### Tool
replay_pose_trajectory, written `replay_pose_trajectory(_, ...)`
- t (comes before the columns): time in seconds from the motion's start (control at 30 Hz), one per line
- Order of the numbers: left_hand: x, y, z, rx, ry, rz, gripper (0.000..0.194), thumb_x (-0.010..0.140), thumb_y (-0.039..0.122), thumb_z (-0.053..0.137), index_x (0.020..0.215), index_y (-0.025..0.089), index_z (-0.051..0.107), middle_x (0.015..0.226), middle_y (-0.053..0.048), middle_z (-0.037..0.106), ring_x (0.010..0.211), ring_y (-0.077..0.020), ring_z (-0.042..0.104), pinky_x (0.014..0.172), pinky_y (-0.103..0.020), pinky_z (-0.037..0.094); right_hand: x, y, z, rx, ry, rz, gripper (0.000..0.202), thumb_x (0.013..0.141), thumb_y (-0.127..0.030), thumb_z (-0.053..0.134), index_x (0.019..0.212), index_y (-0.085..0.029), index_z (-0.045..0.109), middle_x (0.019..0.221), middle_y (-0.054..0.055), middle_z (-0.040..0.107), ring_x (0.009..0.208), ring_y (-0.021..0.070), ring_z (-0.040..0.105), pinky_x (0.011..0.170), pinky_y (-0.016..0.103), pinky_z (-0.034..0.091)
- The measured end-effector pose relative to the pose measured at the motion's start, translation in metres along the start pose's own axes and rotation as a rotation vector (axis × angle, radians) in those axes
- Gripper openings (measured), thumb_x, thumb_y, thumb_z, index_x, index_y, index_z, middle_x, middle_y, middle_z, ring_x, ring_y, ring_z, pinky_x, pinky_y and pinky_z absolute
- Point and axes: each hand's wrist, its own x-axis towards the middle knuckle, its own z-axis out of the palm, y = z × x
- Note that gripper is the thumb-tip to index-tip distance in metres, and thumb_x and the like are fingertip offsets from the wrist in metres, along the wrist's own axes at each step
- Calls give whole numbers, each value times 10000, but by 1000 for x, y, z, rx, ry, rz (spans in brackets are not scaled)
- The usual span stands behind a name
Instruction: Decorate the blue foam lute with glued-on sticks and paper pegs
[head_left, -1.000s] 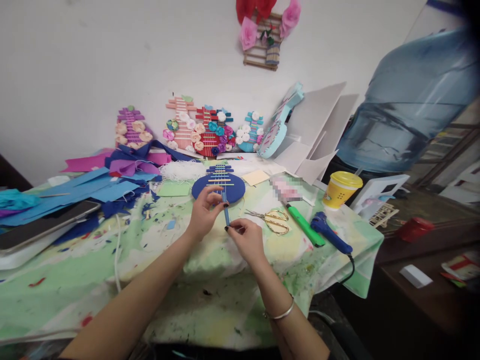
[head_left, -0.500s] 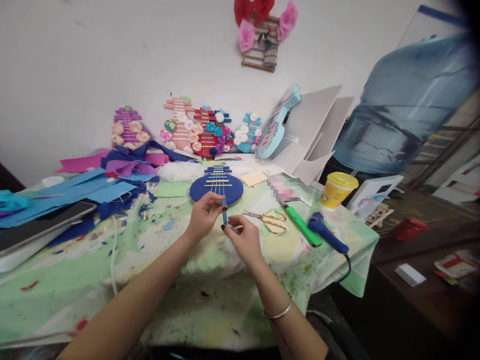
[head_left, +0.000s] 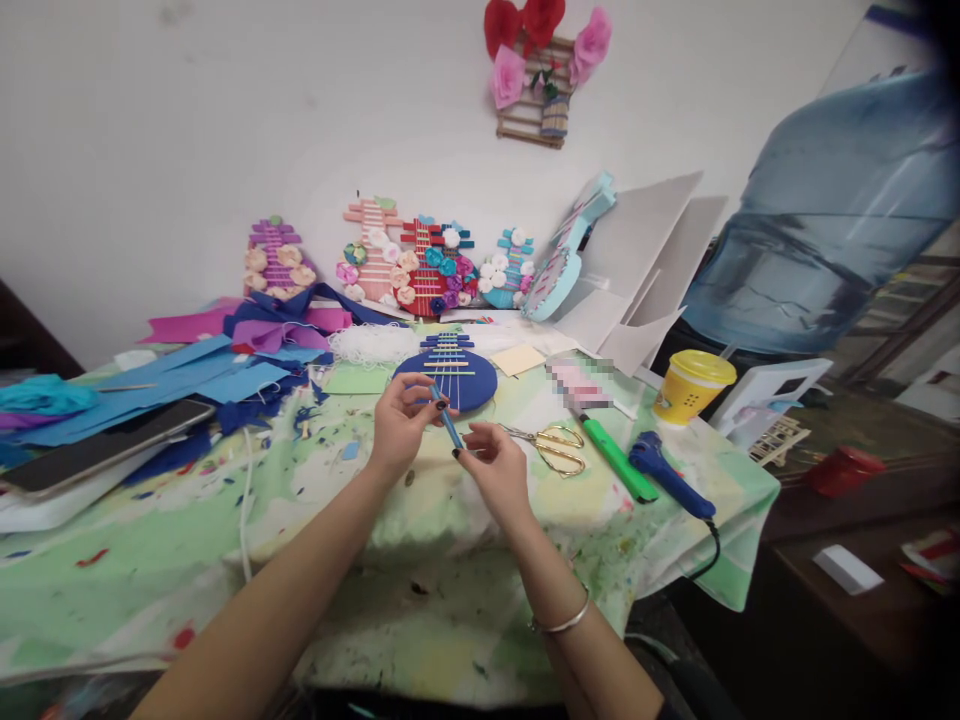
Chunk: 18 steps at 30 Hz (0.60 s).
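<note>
Between thumb and fingers, my left hand (head_left: 401,415) pinches the upper end of a narrow blue strip (head_left: 448,424), perhaps rolled or folded paper. The strip slants down to the right, and my right hand (head_left: 496,465) is closed at its lower end, thumb and forefinger touching it. Just behind my hands lies a dark blue lute-shaped craft (head_left: 480,382) with pale strings and several crossbars, its near edge partly hidden by my left hand. Gold-handled scissors (head_left: 561,450) rest right of my right hand. A small light blue scrap (head_left: 350,451) lies to the left.
A green cutter (head_left: 619,460), a blue glue gun (head_left: 671,475) with a cord and a yellow cup (head_left: 694,388) stand or lie rightward. White string (head_left: 375,343), blue paper sheets (head_left: 172,385) and a phone (head_left: 112,445) occupy the left. Decorated lutes (head_left: 424,260) lean against the wall.
The blue strip has turned from nearly upright to a slant, its lower end now further right. My hands stay close together on it. The whole view has shifted slightly.
</note>
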Motion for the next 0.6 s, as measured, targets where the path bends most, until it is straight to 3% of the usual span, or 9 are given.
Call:
replay_pose_trajectory(0.13,4,-1,-5,-63,53,-3,372,642,257,728,923,187,494,739,-6,659,595,-182,666,504,-242,501,2,7,-4,146,-42,69,327,623,-194,658,945,-174,605,838,47,676,765,170,637,749,314,511)
replay_pose_trajectory(0.43,7,-1,-10,-116,149,29,366,627,191,726,909,187,493,697,12,651,602,-162,664,485,-193,463,-3,3,-7,-101,-122,11,342,605,-126,605,937,-205,607,792,8,678,747,164,634,768,327,498)
replay_pose_trajectory(0.6,10,-2,-15,-200,175,-54,401,617,212,729,929,215,477,717,31,647,648,-143,664,505,-179,468,-2,8,-7,-19,-88,8,353,594,-90,542,922,-199,613,811,19,688,770,165,640,788,333,497)
